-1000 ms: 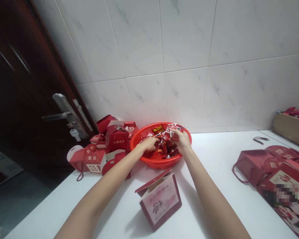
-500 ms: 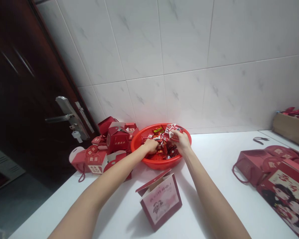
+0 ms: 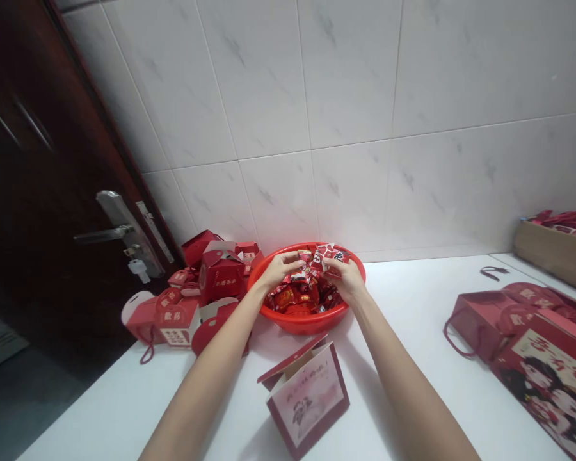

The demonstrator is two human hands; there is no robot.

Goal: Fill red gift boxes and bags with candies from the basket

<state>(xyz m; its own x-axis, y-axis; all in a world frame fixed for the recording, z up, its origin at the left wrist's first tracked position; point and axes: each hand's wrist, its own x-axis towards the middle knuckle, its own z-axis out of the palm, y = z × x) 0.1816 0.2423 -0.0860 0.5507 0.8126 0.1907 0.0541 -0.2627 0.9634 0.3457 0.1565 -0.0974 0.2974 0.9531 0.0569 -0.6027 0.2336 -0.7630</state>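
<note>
A red plastic basket (image 3: 303,324) full of wrapped sweets (image 3: 295,298) stands against the tiled wall. Over its right part, my right hand (image 3: 345,275) is closed on red-and-white packets (image 3: 330,253). My left hand (image 3: 279,269) is over the left part, fingers closed on a small red packet (image 3: 304,257) beside those in the other hand. In front of the basket, between my forearms, a dark red carton (image 3: 310,400) with a pink printed panel stands with its top flaps partly raised.
Red gift boxes (image 3: 223,275) are piled left of the basket. At the right lie larger red bags (image 3: 484,320), a dark cord (image 3: 494,272) and a cardboard box (image 3: 552,250). A dark door with a handle (image 3: 110,234) is at the left.
My left hand has risen from down among the sweets and now holds a packet near my right hand. My right hand keeps its packets. The view has shifted slightly.
</note>
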